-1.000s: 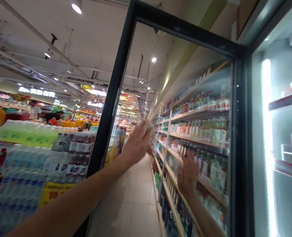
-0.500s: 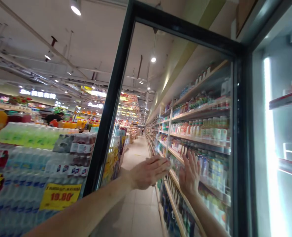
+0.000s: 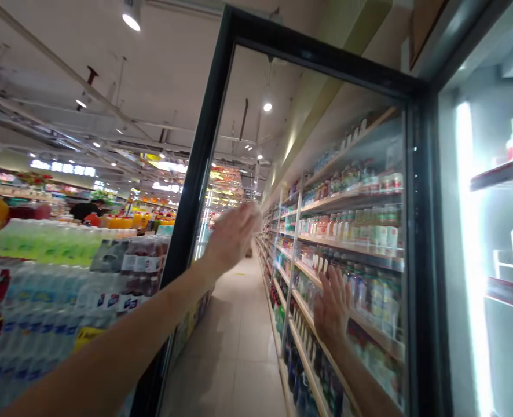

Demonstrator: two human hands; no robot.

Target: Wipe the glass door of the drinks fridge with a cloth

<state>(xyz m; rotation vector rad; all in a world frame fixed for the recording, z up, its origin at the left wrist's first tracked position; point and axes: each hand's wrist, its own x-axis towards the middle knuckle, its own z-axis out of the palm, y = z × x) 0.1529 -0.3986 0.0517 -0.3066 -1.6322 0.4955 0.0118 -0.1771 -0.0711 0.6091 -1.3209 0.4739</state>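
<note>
two hands (image 3: pixel 234 237) (one glass door (image 3: pixel 321 57))

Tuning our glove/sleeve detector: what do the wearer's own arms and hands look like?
Left hand and right hand: no gloves. Left forearm and right forearm: bare, no sleeve, watch or bracelet visible. Left fingers are blurred, so rings there can't be ruled out.

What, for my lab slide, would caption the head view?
The left hand and right hand raised before an open glass door, stocked shelves seen through it.

Hands (image 3: pixel 234 234) raised at an open glass door (image 3: pixel 326 58), shelved bottles (image 3: pixel 356 226), packed drinks (image 3: pixel 52 284) left, lit cooler (image 3: pixel 510 336) right
</note>
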